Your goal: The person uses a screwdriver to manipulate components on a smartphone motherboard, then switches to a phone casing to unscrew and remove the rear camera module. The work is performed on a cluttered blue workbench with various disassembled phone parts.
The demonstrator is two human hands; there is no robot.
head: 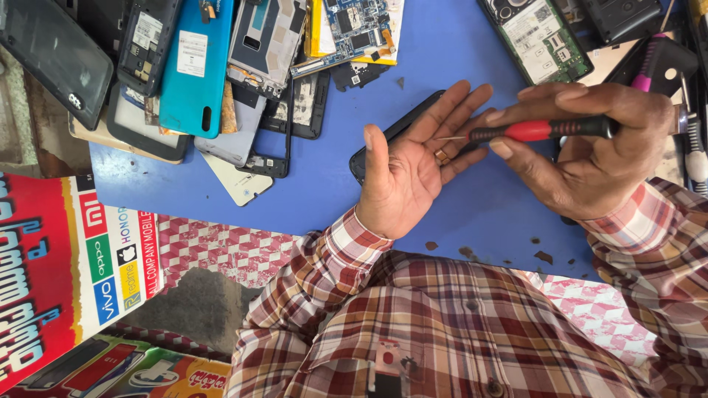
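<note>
Tabletop lies bare around your open left hand cradling a black phone; your right hand fingers pinch a red-handled screwdriver near piled phone parts.

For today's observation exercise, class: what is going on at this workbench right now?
A person in a checked shirt works at a blue table. The left hand lies palm up, open, over a black phone. The right hand grips a red-and-black screwdriver, its tip pointing at the left fingers. Phone back covers and frames lie piled at the far left.
</note>
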